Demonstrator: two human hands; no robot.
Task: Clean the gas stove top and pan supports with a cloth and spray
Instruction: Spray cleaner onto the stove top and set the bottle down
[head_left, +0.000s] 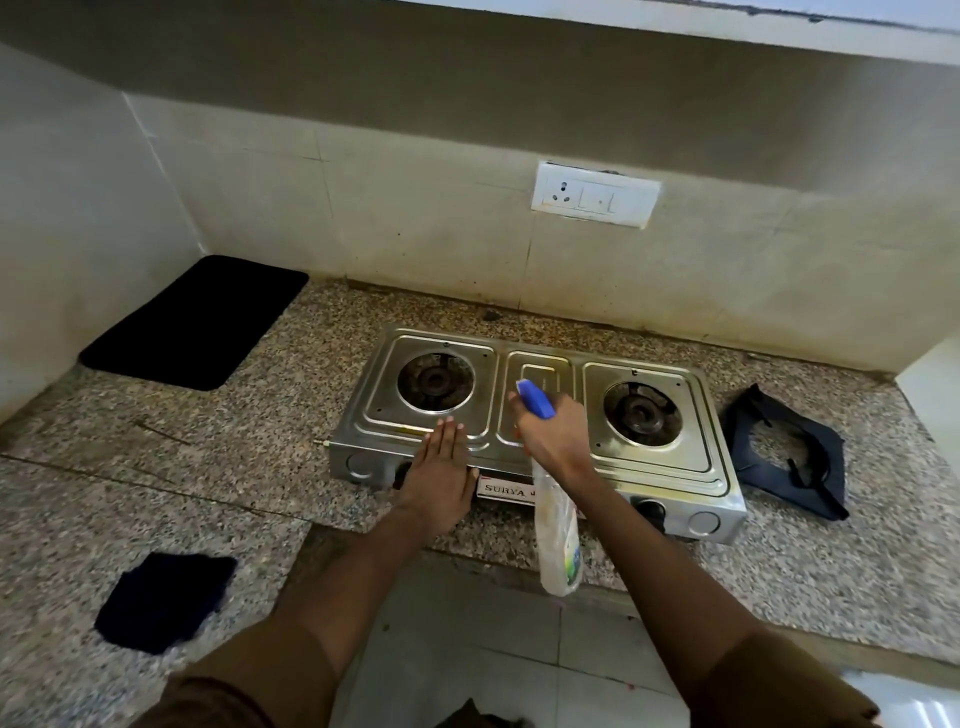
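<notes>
The gas stove (540, 421), a two-burner stainless steel unit, sits on the speckled granite tabletop (260, 467) near the tiled back wall. Both burners are exposed: the left burner (435, 382) and the right burner (641, 413) carry no supports. The pan supports (784, 452), dark metal frames, lie stacked on the tabletop just beside the right end of the stove. The left hand (439, 475) lies flat on the front left edge of the stove top, fingers straight and together, palm down, grasping nothing. The right hand (553, 439) grips the neck of the spray bottle (558, 540) over the centre panel of the stove; the blue nozzle head (535, 399) points away from the person toward the stove surface, and the translucent bottle body hangs down toward the front edge of the tabletop. The cloth (163, 600), dark blue and crumpled, lies on the tabletop at the near left, well apart from the stove and from both hands. A black mat (195, 322) lies flat in the far left corner of the tabletop. A white switch plate (595, 201) is mounted on the wall behind the stove.
</notes>
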